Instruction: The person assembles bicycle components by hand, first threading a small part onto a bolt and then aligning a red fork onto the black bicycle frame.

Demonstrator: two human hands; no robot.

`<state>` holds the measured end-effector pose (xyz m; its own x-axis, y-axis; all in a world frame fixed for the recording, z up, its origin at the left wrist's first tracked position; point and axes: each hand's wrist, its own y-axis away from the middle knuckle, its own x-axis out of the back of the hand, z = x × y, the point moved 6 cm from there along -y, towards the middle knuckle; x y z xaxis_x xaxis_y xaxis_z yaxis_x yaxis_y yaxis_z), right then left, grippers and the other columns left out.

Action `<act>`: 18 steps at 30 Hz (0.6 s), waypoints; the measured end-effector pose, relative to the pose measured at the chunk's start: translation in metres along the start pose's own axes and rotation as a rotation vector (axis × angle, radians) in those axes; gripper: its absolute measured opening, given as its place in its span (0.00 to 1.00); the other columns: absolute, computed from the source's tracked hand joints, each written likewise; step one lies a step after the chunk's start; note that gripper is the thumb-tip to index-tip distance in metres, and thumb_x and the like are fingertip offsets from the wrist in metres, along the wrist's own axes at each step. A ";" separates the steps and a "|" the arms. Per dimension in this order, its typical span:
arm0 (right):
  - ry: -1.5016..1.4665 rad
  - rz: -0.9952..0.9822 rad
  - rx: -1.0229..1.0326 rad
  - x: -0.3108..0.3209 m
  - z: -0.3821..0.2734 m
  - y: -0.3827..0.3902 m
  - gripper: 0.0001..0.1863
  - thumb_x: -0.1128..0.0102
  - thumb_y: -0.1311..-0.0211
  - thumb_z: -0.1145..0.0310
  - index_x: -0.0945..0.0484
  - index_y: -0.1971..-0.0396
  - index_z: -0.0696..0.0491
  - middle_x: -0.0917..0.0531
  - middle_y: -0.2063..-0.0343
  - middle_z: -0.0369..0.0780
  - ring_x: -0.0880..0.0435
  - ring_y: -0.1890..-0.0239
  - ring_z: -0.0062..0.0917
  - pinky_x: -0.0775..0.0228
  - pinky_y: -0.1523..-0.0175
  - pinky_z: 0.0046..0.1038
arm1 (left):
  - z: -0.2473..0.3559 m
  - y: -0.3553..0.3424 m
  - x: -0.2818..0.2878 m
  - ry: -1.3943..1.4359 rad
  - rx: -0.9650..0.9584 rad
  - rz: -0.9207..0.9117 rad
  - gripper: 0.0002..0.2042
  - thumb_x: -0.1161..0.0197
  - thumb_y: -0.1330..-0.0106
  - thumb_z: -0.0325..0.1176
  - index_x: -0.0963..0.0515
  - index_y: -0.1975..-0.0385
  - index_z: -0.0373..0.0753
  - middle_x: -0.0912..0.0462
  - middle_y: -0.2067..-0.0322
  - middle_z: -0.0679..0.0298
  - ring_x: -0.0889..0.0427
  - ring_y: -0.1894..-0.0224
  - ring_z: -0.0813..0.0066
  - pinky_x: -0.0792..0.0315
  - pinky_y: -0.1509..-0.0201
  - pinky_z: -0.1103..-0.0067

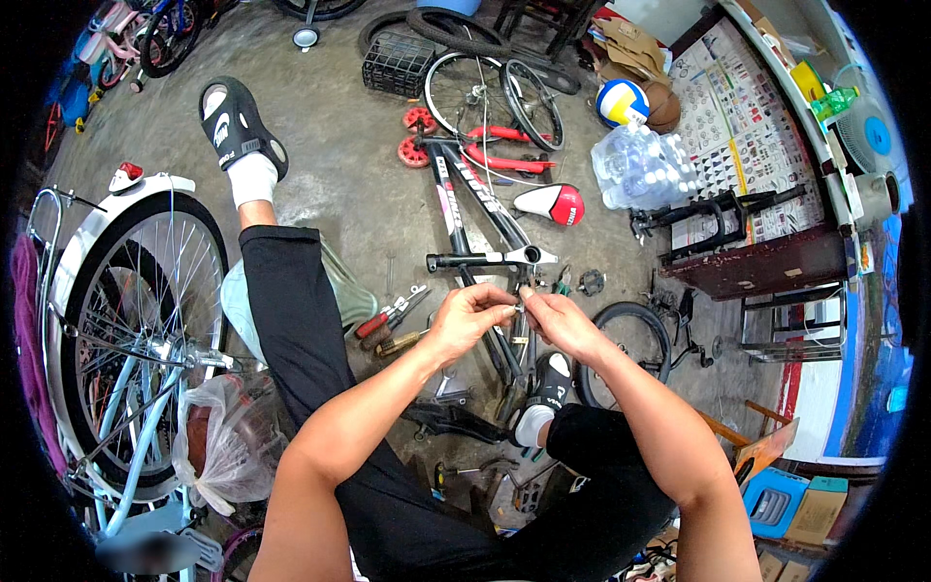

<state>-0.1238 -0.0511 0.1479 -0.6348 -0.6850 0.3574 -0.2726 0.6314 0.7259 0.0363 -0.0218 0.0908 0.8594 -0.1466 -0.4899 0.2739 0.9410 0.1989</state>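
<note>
My left hand (pixel 475 315) and my right hand (pixel 548 320) meet at a black and white bicycle frame (pixel 485 209) lying on the floor, just below its short black tube. Both have thumb and fingers pinched close together around a small part at the frame, too small to make out. Screwdrivers with red handles (pixel 373 325) and one with a yellow handle (pixel 396 344) lie left of my hands. A small green-handled tool (pixel 561 281) is beyond my right hand. My feet in black clogs (pixel 242 126) are either side of the frame.
A bicycle wheel (pixel 136 291) stands at left; loose wheels (pixel 456 87), a wire basket (pixel 398 68) and a red-and-white saddle (pixel 550 204) lie ahead. Bottled water (pixel 640 170), a ball (pixel 621 102) and a wooden cabinet (pixel 737 267) are right. A small wheel (pixel 611 315) lies by my right arm.
</note>
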 end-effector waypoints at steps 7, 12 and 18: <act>0.166 0.166 0.278 0.005 -0.017 0.002 0.23 0.48 0.29 0.51 0.24 0.62 0.59 0.18 0.64 0.44 0.19 0.61 0.31 0.28 0.54 0.36 | 0.002 -0.003 0.001 -0.023 -0.028 -0.014 0.08 0.34 0.30 0.26 0.18 0.55 0.32 0.14 0.61 0.63 0.16 0.60 0.78 0.21 0.52 0.79; 0.044 0.168 0.143 0.003 -0.012 0.001 0.27 0.52 0.22 0.48 0.23 0.69 0.58 0.23 0.74 0.36 0.26 0.68 0.21 0.33 0.59 0.26 | 0.001 -0.002 0.001 0.019 -0.038 -0.007 0.08 0.33 0.30 0.27 0.18 0.55 0.32 0.13 0.61 0.63 0.16 0.60 0.78 0.21 0.53 0.79; -0.157 0.056 0.066 -0.003 -0.007 -0.001 0.26 0.50 0.24 0.47 0.23 0.72 0.56 0.24 0.77 0.34 0.29 0.73 0.18 0.36 0.66 0.24 | 0.002 -0.001 0.000 -0.016 -0.039 -0.011 0.08 0.33 0.30 0.28 0.17 0.56 0.33 0.13 0.62 0.64 0.16 0.60 0.79 0.21 0.53 0.79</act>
<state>-0.1162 -0.0522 0.1506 -0.7542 -0.5860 0.2963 -0.2770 0.6931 0.6655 0.0371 -0.0235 0.0922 0.8631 -0.1614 -0.4786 0.2667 0.9503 0.1605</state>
